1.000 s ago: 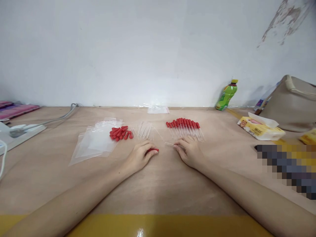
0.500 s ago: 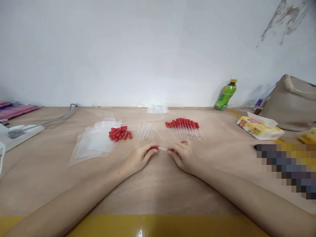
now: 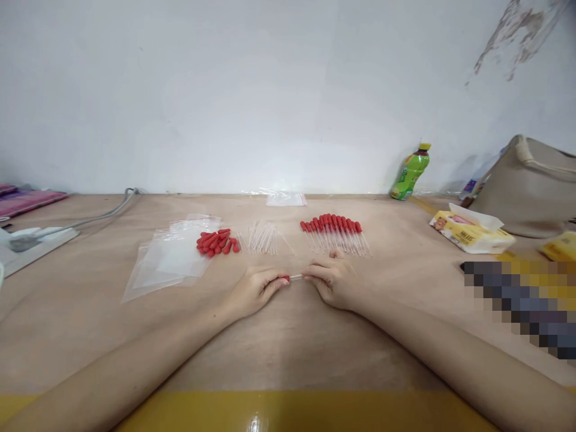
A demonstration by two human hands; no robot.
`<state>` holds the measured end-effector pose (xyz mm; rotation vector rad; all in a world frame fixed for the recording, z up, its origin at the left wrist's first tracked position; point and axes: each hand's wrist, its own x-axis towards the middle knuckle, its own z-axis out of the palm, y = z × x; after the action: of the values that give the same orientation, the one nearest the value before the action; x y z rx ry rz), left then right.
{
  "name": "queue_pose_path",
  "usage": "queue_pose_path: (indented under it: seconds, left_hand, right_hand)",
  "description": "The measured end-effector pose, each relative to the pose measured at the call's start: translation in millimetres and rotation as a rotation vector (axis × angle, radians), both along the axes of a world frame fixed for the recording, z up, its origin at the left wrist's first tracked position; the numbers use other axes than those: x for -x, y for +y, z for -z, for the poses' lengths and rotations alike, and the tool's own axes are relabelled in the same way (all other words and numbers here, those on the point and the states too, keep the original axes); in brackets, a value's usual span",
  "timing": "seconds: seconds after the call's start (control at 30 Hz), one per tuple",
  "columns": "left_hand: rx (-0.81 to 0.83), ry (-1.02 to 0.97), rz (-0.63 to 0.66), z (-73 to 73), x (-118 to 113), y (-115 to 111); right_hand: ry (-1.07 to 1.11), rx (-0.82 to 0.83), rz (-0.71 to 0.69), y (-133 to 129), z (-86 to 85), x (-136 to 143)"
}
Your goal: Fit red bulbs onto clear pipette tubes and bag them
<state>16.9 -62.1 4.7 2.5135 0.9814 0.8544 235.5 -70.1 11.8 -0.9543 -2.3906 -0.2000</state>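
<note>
My left hand (image 3: 258, 291) pinches a red rubber bulb (image 3: 286, 278), most of it hidden by the fingers. From the bulb's mouth a thin clear dropper tube (image 3: 296, 276) runs to the right, its other end between the fingertips of my right hand (image 3: 333, 279). Beyond my left hand lies a pile of loose red bulbs (image 3: 216, 242), with a bunch of bare clear tubes (image 3: 264, 238) beside it. Past my right hand, several droppers with red bulbs fitted (image 3: 335, 231) lie side by side in a row.
Clear zip bags (image 3: 164, 261) are spread left of the bulbs, and another small bag (image 3: 286, 199) lies by the wall. A power strip (image 3: 40, 246) is at far left. On the right stand a green bottle (image 3: 410, 172), a tissue pack (image 3: 472, 231) and a beige bag (image 3: 528, 186).
Less of the bulb and the tube shows between my hands, and the fingertips are slightly closer together. The joined piece sits slightly lower in view. Both hands keep their pinch.
</note>
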Motion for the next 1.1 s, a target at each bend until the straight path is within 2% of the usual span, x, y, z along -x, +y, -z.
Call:
queue_pose_path:
  seconds: [0.1, 0.23, 0.4, 0.63, 0.9, 1.1]
  left_hand:
    - [-0.114, 0.040, 0.012, 0.3, -1, 0]
    - [-0.132, 0.010, -0.021, 1.7, 1, 3]
    - [0.004, -0.074, -0.072, 2.8, 5, 9]
    - [0.219, -0.147, -0.035, 9.4, 4, 11]
    - [0.097, -0.081, -0.018, 3.8, 2, 6]
    - [-0.011, -0.043, 0.011, 3.7, 2, 5]
  right_hand:
    - [0.019, -0.060, 0.024, -2, 8.3, 3]
    - [0.108, 0.014, -0.017, 0, 13.1, 4]
    - [0.201, 0.129, -0.094, 5, 11.8, 0]
    - [0.191, 0.010, -0.090, 7, 16.5, 2]
    - [0.122, -0.089, -0.110, 10, 20.0, 7]
    - [0.113, -0.094, -0.103, 11, 22.6, 14]
